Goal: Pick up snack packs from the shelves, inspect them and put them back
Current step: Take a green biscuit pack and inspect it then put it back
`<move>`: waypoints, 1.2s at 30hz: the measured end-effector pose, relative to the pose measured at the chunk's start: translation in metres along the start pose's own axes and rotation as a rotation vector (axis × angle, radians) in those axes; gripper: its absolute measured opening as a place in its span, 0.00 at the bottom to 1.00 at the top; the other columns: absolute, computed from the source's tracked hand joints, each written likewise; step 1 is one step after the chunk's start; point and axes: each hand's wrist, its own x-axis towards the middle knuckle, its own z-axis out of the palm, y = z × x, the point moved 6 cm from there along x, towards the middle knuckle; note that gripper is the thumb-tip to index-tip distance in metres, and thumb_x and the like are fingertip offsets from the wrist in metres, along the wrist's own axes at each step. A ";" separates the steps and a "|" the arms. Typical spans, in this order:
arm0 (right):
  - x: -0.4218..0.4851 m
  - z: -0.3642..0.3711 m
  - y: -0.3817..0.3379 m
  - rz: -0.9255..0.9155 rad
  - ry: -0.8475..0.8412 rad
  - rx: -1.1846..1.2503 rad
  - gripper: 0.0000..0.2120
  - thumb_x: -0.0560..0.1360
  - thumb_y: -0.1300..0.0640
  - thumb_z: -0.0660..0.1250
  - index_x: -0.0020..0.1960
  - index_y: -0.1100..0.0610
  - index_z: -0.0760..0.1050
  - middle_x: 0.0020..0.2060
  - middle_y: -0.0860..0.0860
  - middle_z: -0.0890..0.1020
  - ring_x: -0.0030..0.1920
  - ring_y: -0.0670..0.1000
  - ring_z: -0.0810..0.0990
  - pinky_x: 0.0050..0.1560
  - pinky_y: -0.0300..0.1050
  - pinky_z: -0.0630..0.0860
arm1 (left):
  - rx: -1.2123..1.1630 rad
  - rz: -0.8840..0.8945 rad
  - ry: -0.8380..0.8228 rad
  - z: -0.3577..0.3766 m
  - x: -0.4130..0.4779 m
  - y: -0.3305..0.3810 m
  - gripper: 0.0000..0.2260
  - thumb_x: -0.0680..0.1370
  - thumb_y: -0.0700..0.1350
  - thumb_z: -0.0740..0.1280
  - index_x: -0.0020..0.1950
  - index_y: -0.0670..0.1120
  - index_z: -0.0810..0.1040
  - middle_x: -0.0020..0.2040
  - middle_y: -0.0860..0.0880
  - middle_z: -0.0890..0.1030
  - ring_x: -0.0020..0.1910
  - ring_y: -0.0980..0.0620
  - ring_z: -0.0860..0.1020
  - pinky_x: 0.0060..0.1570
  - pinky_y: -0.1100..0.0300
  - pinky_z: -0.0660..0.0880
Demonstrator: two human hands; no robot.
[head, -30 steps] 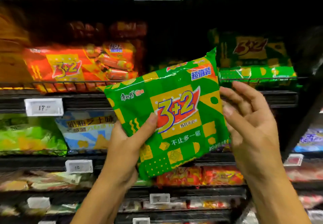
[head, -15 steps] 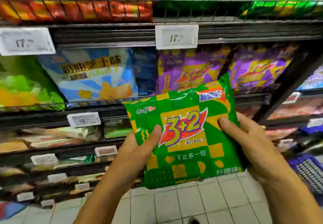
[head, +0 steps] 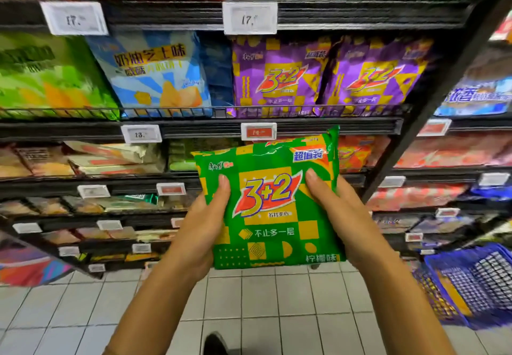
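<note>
A green and yellow "3+2" snack pack (head: 267,216) is upright in front of me, printed front facing me, below the purple packs' shelf. My left hand (head: 199,224) grips its left edge with the thumb on the front. My right hand (head: 336,216) grips the right edge, thumb pressed near the logo. The fingers of both hands are hidden behind the pack.
Black wire shelves (head: 210,129) hold purple "3+2" packs (head: 279,75), a blue pack (head: 155,75), green packs (head: 47,77) and flat packs lower down. White price tags (head: 250,18) line the shelf edges. A blue basket (head: 476,282) stands at the right on the tiled floor (head: 249,313).
The view has tilted down from the upper shelves to the lower ones. The pack came down and closer with it. My right hand, open beside the pack earlier, now grips its right edge.
</note>
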 end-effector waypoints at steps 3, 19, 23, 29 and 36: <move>-0.017 -0.014 0.022 -0.014 0.085 0.010 0.24 0.72 0.35 0.69 0.62 0.46 0.78 0.52 0.49 0.89 0.50 0.53 0.89 0.48 0.50 0.86 | 0.061 0.043 0.028 0.011 -0.017 -0.021 0.25 0.70 0.67 0.65 0.63 0.57 0.78 0.52 0.47 0.89 0.49 0.43 0.88 0.44 0.42 0.85; -0.080 -0.045 0.069 0.126 0.031 0.126 0.31 0.73 0.33 0.70 0.71 0.47 0.75 0.57 0.52 0.87 0.55 0.56 0.88 0.55 0.58 0.85 | 0.112 0.046 0.161 0.029 -0.082 -0.060 0.31 0.69 0.72 0.64 0.61 0.53 0.83 0.51 0.46 0.89 0.47 0.44 0.88 0.39 0.50 0.85; -0.083 -0.040 0.067 0.107 0.020 0.102 0.30 0.72 0.34 0.69 0.69 0.46 0.76 0.56 0.50 0.88 0.54 0.55 0.88 0.57 0.58 0.84 | 0.102 0.000 0.136 0.026 -0.090 -0.062 0.32 0.67 0.73 0.63 0.60 0.53 0.83 0.50 0.45 0.89 0.47 0.42 0.88 0.37 0.49 0.85; -0.086 -0.040 0.058 0.050 0.064 0.020 0.29 0.72 0.33 0.67 0.67 0.49 0.76 0.54 0.51 0.88 0.52 0.54 0.89 0.58 0.61 0.83 | -0.007 0.016 0.063 0.022 -0.097 -0.063 0.29 0.70 0.61 0.74 0.67 0.48 0.80 0.55 0.43 0.88 0.51 0.42 0.88 0.41 0.50 0.85; -0.091 -0.049 0.043 0.011 0.027 -0.005 0.26 0.74 0.34 0.69 0.66 0.46 0.76 0.55 0.48 0.88 0.52 0.53 0.89 0.56 0.57 0.84 | -0.042 0.069 -0.096 0.036 -0.093 -0.072 0.25 0.70 0.44 0.78 0.67 0.44 0.79 0.59 0.40 0.86 0.54 0.40 0.87 0.47 0.50 0.85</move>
